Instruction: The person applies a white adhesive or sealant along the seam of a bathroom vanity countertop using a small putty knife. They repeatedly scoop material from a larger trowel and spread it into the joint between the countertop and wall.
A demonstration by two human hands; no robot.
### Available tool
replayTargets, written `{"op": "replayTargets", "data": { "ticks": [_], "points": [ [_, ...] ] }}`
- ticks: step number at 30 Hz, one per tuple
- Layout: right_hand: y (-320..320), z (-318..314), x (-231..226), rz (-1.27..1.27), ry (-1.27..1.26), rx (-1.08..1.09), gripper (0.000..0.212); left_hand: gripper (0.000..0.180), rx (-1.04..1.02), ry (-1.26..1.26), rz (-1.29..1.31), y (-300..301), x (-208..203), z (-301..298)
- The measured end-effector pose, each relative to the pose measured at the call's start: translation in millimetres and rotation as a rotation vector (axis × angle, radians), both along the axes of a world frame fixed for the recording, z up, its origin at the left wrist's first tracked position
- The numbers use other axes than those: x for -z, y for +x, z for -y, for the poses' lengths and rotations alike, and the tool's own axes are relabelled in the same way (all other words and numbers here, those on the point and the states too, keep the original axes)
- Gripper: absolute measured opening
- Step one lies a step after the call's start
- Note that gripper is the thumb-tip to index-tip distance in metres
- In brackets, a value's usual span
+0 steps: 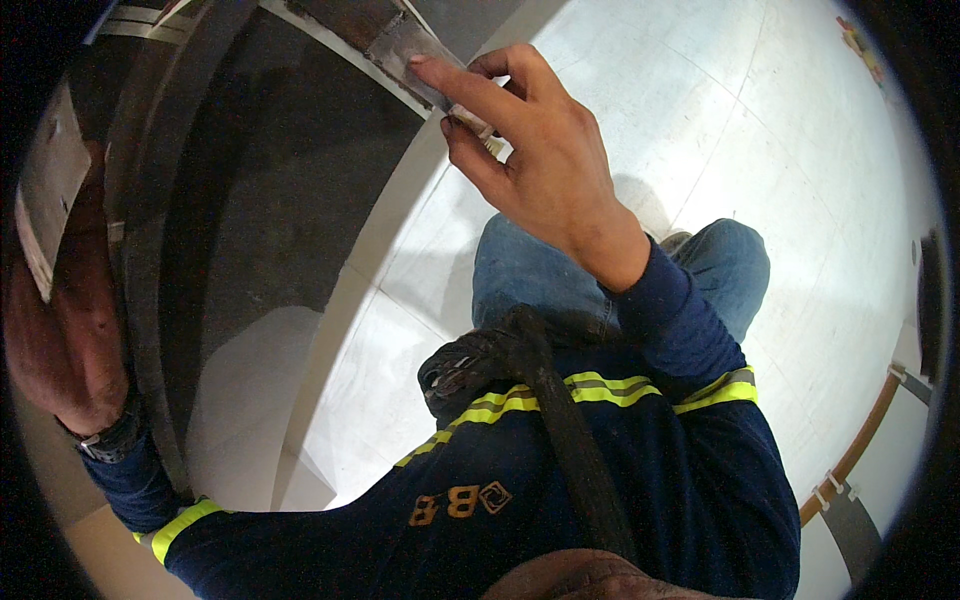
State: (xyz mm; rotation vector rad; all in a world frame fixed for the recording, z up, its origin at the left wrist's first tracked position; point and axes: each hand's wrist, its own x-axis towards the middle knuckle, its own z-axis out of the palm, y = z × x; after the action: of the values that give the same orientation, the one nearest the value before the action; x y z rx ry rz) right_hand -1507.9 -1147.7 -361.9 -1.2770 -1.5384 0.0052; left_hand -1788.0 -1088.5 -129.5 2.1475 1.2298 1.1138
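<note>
My right hand grips a putty knife, its forefinger stretched along the flat, smeared metal blade and its thumb beneath. The blade lies at a pale edge strip that borders a dark panel; whether it touches the strip I cannot tell. At the far left, my left hand supports a flat grey metal plate with whitish residue along its edge. The plate hides part of the left fingers, and shadow darkens the rest.
The dark panel fills the left side, with a pale curved border beside it. White tiled floor stretches to the right, beyond my bent knees. A dark strap hangs down my front. A brown rail shows at the lower right.
</note>
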Motion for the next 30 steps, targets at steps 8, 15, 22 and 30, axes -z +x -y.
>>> {"op": "replayTargets", "data": {
  "ticks": [8,15,22,30],
  "points": [
    [2,7,22,0.001,-0.071,-0.029,0.05,0.053,-0.02,-0.024,0.05,8,2,3],
    [1,12,44,-0.039,-0.148,-0.023,0.049,0.053,-0.032,-0.048,0.103,14,1,1],
    [7,23,62,0.031,-0.271,-0.017,0.048,0.053,-0.094,-0.084,0.24,55,-1,13],
    [14,46,72,-0.389,-0.352,-0.141,0.041,0.049,0.048,-0.21,0.495,45,-5,4]
  ]
}}
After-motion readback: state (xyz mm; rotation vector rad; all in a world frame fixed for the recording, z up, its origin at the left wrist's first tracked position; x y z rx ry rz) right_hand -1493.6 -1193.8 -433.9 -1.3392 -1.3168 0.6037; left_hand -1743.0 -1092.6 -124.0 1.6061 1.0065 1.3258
